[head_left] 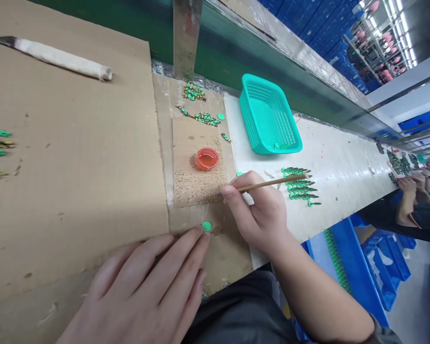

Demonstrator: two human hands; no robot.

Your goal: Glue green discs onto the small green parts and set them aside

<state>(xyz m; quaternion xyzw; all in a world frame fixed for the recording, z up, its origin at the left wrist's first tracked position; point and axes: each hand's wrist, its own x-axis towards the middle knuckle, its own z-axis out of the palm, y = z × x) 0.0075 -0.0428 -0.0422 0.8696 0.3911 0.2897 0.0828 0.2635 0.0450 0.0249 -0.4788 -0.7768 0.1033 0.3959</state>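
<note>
My right hand (258, 210) pinches a thin wooden stick (272, 183) between thumb and fingers; its lower end is hidden by the fingertips. My left hand (146, 286) lies palm down, fingers stretched out, with a fingertip touching the edge of a small round green disc (207, 226). Beyond both hands, a small red cup (207, 159) of clear liquid stands on a speckled cardboard piece (186, 138). Another green disc (240, 174) shows partly behind my right hand. Small green, black and yellow pieces (207, 118) lie behind the cup.
A turquoise basket (272, 114) stands at the back, with a few green discs inside. Rows of green-and-dark pieces (301, 184) lie to its front right. A white-wrapped pointed tool (60, 58) rests on the large cardboard (86, 143). Another person's hands (412, 184) are far right.
</note>
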